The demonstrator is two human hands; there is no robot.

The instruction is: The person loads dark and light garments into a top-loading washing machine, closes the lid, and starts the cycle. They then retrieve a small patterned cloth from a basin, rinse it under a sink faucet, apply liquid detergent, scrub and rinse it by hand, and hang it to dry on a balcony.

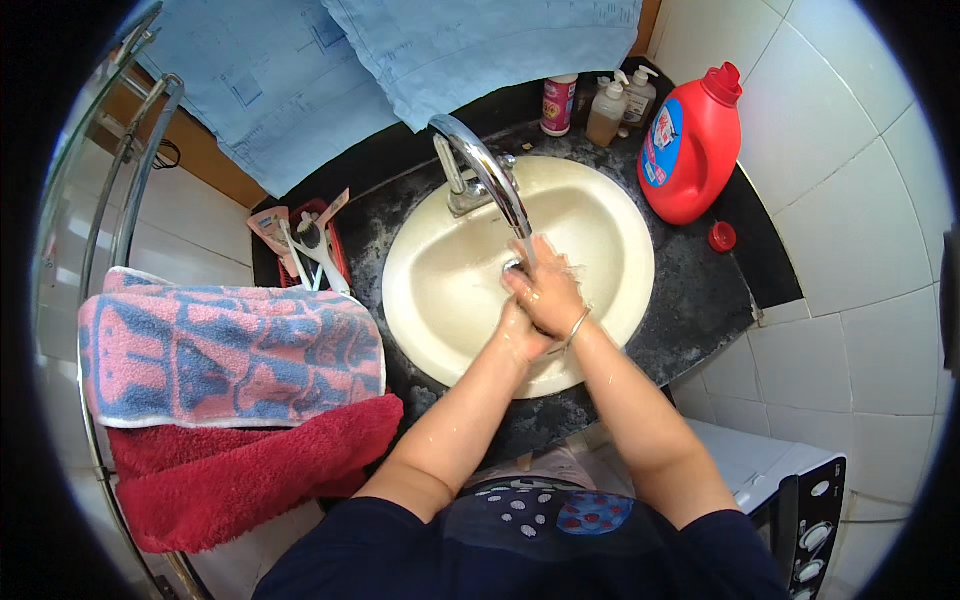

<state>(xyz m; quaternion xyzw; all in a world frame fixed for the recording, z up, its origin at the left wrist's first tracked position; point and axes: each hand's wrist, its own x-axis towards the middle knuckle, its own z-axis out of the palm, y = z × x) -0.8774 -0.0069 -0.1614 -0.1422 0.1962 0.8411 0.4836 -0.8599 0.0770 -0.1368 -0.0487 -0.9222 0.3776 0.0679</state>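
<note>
My right hand (556, 296), with a thin bracelet at its wrist, lies over my left hand (519, 334) above the cream-coloured washbasin (442, 281). The two hands touch, palms together, and both are wet. Water runs from the curved chrome faucet (487, 169) onto my right hand's fingers, which are blurred and hold no object that I can see. Most of my left hand's fingers are hidden beneath the right. Below the faucet spout, the metal drain (511, 265) shows partly beside my hands.
A red detergent jug (694, 150) and a red cap (722, 237) stand on the dark countertop (694, 300). Pump bottles (606, 114) and a pink bottle (558, 105) line the back. At left are a brush basket (341, 255), patterned towel (232, 356) and red towel (247, 472) on a rack.
</note>
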